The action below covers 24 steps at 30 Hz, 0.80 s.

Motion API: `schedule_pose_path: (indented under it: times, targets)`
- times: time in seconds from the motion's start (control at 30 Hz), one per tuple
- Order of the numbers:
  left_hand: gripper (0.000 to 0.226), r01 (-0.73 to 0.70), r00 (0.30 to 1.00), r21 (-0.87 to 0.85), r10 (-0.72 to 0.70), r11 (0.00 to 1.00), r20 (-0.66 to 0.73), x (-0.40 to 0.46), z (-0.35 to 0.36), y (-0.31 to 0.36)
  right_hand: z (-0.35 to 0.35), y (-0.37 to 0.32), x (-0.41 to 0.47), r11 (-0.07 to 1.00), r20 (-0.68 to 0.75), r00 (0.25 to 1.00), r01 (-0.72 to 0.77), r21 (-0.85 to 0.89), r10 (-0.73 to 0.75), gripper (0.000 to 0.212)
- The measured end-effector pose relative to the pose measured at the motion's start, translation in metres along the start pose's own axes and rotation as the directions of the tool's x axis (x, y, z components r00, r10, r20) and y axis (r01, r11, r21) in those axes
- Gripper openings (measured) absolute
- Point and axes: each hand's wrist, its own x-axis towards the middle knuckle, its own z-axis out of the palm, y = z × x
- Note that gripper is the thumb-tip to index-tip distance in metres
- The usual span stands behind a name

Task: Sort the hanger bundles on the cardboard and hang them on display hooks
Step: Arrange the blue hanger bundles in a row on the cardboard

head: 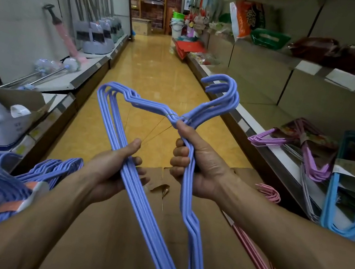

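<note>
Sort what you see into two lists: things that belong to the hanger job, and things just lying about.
Job: blue bundle, left hand, right hand, cardboard, pink hangers.
Lying about: buckets, brushes, mops.

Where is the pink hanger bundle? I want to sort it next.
In the head view the pink hanger bundle lies on the cardboard at lower right, beyond the right forearm, below the shelf holding purple hangers.

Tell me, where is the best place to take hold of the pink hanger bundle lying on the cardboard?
Grip the pink hanger bundle at its neck just below the hooks, coming from above. It lies flat on the cardboard, and there the wires run together into one narrow stem, probably easiest to close a hand round.
</note>
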Motion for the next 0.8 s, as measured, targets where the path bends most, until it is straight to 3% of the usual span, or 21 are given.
schedule_pose_path:
  times: [0.1, 0.3, 0.4, 0.53, 0.7, 0.8]
  targets:
    - [0.036, 0.029, 0.995, 0.181, -0.010, 0.983, -0.104, 0.002, -0.003, -0.003, 0.003, 0.004, 0.003, 0.999, -0.043, 0.999, 0.011, -0.051, -0.013, 0.033]
    - [0.033, -0.032, 0.984, 0.436, 0.106, 0.900, -0.146, 0.011, -0.012, 0.005, 0.003, 0.012, 0.001, 0.974, -0.106, 0.993, 0.025, -0.226, -0.051, 0.031]
    - [0.020, -0.179, 0.955, 0.470, 0.267, 0.865, -0.127, 0.011, -0.009, 0.017, -0.002, 0.020, 0.002, 0.963, -0.143, 0.988, 0.012, -0.271, -0.052, 0.028]
    - [0.031, -0.358, 0.915, 0.488, 0.404, 0.796, 0.012, 0.003, 0.000, 0.031, -0.010, 0.032, 0.001, 0.933, -0.113, 0.994, -0.035, -0.357, -0.006, 0.024]
    - [0.048, -0.421, 0.906, 0.423, 0.388, 0.802, 0.168, -0.008, 0.017, 0.029, -0.011, 0.046, 0.003, 0.908, -0.027, 0.997, -0.079, -0.412, 0.074, 0.027]
    - [0.036, -0.438, 0.895, 0.450, 0.422, 0.778, 0.142, -0.008, 0.023, 0.025, -0.011, 0.052, 0.003, 0.912, 0.004, 0.994, -0.102, -0.397, 0.113, 0.027]
